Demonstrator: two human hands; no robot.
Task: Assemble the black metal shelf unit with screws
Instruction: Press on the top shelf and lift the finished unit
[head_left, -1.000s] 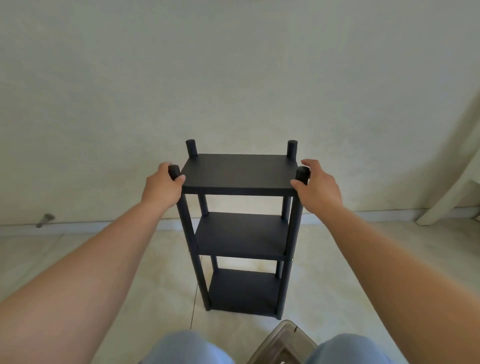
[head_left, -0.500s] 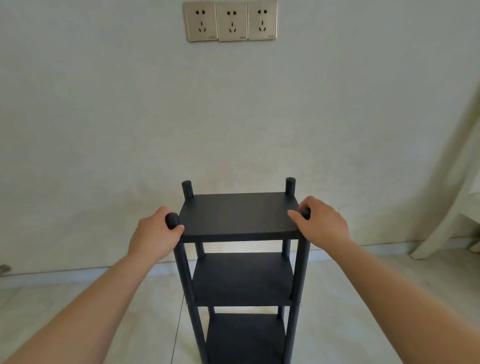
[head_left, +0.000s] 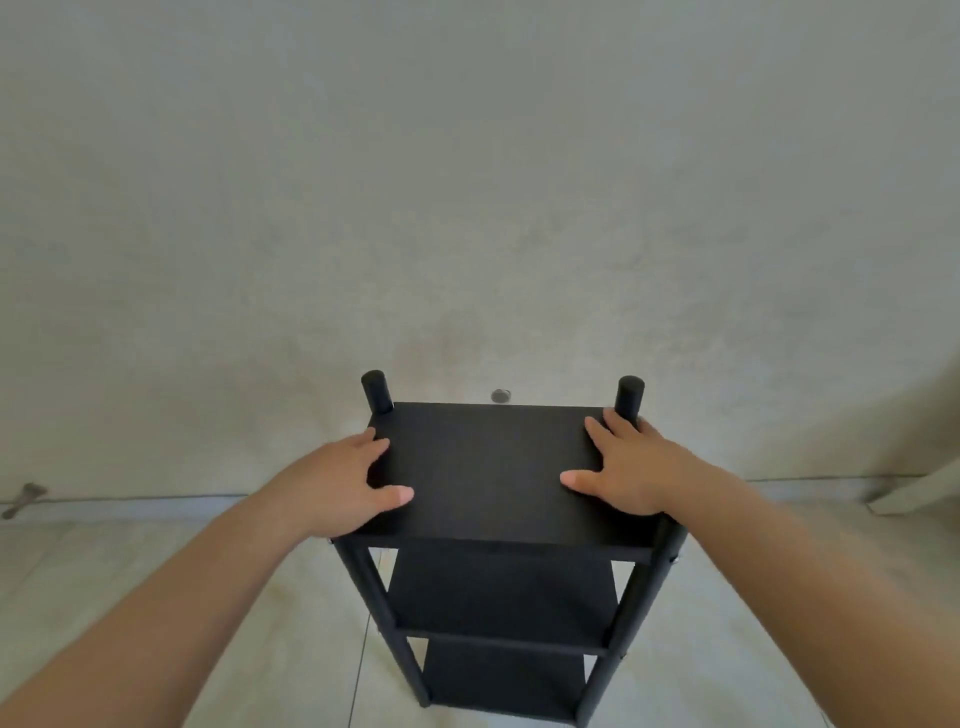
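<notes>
The black metal shelf unit (head_left: 488, 467) stands upright on the floor close to the wall, with three shelves and four round posts. Both rear post tops stick up above the top shelf. My left hand (head_left: 348, 483) lies over the top shelf's left edge and covers the front left post, thumb on the shelf surface. On the right edge, my right hand (head_left: 631, 470) sits the same way, fingers reaching toward the rear right post (head_left: 629, 397). Small screw heads show on the front posts (head_left: 673, 560).
A pale wall stands right behind the unit, with a small round metal fitting (head_left: 500, 396) just above the shelf's back edge. A grey object (head_left: 23, 499) lies by the baseboard at far left. A pale furniture leg (head_left: 906, 496) slants in at far right. The floor is tiled.
My hands have shifted from the front post tops onto the sides of the top shelf. The view has tilted down and closer, and the wall sockets have left the frame.
</notes>
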